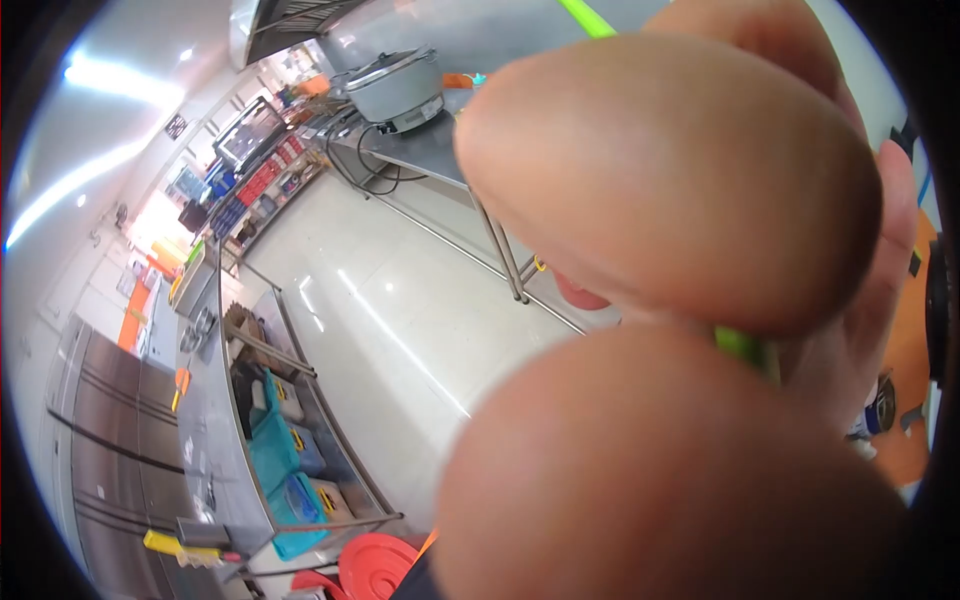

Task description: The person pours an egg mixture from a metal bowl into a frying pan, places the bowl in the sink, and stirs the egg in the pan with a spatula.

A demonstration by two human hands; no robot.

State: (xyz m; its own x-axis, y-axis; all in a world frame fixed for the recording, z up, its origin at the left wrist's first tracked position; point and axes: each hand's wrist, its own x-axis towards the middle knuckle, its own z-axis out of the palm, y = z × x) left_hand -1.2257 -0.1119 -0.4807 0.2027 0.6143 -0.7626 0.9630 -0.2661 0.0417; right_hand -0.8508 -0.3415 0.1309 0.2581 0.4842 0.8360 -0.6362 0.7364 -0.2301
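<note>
Lidded cooker [398, 97], contents hidden, plus teal bins [272, 452] – blurred hand [680, 290] nr green item [587, 17], grip state unclear

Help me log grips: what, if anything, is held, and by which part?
Apparently a green item; blurred fingers hide which part is gripped.

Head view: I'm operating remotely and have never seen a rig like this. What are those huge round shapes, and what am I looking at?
There's no machine: a person wears this camera on their head. The big blurred shapes are bare fingers, very close to the lens; I can't tell which hand. A bright green thing shows between them, seemingly held, but mostly hidden.

The room looks tilted and curved. Beyond, a grey lidded cooker stands on a steel table. At picture left, a yellow-handled tool is at the near end of a steel counter.
</note>
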